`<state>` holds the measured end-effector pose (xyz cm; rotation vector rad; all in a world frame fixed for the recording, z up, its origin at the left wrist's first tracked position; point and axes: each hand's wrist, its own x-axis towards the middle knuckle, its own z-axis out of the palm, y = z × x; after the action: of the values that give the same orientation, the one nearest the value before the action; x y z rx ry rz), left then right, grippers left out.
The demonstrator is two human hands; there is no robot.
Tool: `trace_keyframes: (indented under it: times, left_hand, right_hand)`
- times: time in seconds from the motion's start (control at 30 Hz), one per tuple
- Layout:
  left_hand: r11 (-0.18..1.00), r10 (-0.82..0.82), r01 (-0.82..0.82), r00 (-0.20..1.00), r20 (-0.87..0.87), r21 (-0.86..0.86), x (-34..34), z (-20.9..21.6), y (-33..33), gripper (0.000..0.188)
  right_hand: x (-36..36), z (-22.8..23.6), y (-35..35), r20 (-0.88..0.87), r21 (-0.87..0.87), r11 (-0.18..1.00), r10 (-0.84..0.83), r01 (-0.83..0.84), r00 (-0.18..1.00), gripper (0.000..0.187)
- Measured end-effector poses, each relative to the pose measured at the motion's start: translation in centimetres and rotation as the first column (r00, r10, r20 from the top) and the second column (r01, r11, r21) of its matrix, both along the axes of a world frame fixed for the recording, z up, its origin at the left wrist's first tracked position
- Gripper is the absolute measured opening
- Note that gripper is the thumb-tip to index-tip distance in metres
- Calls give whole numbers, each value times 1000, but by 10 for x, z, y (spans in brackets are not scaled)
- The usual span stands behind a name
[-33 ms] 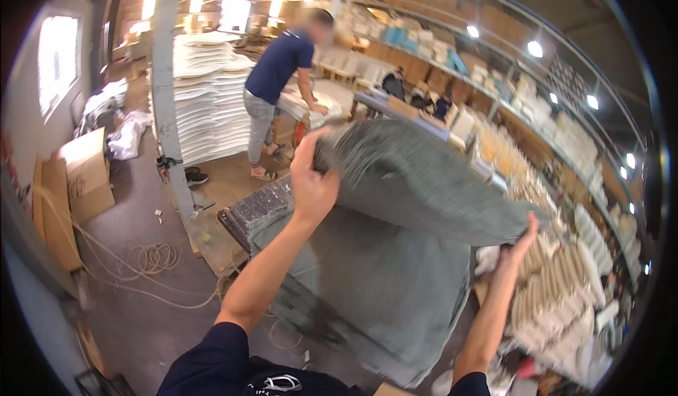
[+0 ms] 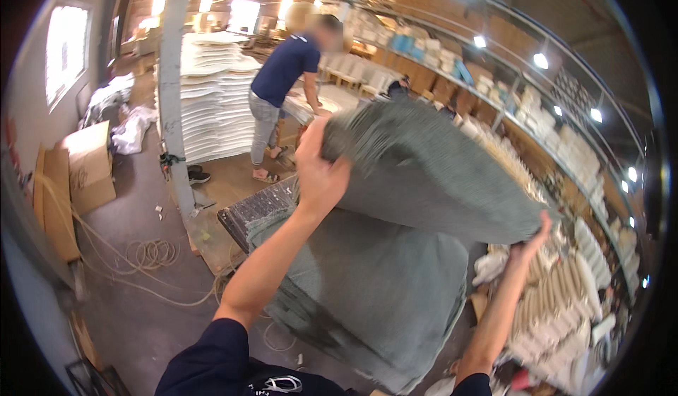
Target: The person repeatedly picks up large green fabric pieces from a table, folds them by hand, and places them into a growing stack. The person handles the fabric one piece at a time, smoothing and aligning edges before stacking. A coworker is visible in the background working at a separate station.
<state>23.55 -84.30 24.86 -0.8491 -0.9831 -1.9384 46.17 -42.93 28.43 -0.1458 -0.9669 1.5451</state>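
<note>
A thick bundle of layered grey-green fabric sheets (image 2: 438, 177) is held up in front of me, arched and tilted, its far edges showing many layers. My left hand (image 2: 321, 173) is closed around its left end, fingers partly hidden behind the cloth. At the lower right corner my right hand (image 2: 531, 244) grips it, thumb on the upper side and the other fingers mostly hidden. Beneath the bundle lies a broad pile of the same grey-green fabric (image 2: 381, 290), with a darker patch near its left side. A gap shows between bundle and pile along their near side.
A dark speckled tabletop (image 2: 258, 205) shows at the pile's far left. A grey post (image 2: 171, 99) stands left of it, near coiled hose (image 2: 152, 255) and cardboard boxes (image 2: 92, 173). Another person (image 2: 282, 78) leans over a table beside stacked white sheets (image 2: 215, 99). Cream bundles (image 2: 554, 304) lie right.
Both hands and the fabric bundle have shifted slightly up and to the right in the picture. The grip of each hand stays the same, and the lower pile has barely moved.
</note>
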Motion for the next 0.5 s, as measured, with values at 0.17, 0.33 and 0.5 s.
trace_keyframes:
  times: [0.17, 0.33, 0.5]
  left_hand:
    - [939, 339, -325, 834, -436, 109, 48, 153, -6, 44]
    - [982, -50, 109, 937, -347, 152, 80, 187, 33, 46]
    - [996, -86, 87, 996, 34, -6, 59, 109, 45, 59]
  right_hand:
    - [-2, 151, 51, -94, 327, 945, 11, 21, 995, 36]
    - [75, 177, 81, -2, 468, 874, -150, 134, 989, 33]
    - [32, 204, 88, -31, 486, 871, -68, 75, 997, 29]
